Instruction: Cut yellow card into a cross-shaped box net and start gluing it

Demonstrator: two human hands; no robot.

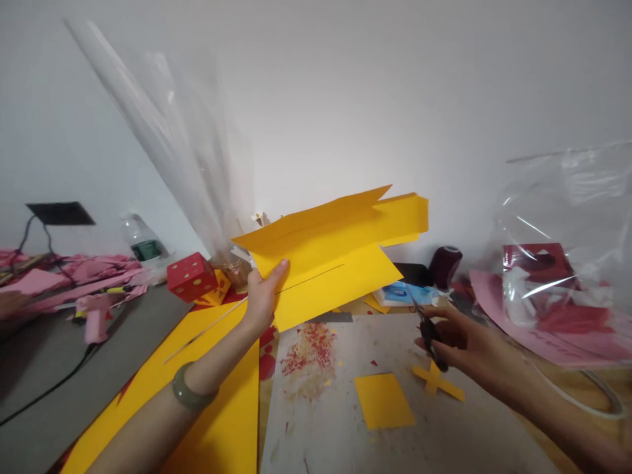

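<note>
Occupying two hands (264, 295) (469, 339) are one yellow sheet (326, 257), one pair of scissors (432, 339).

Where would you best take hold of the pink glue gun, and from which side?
Probably by the glue gun's handle, coming from the near side: it is narrow and juts toward the viewer. Keep fingers off the cord, which leaves the handle's end.
</note>
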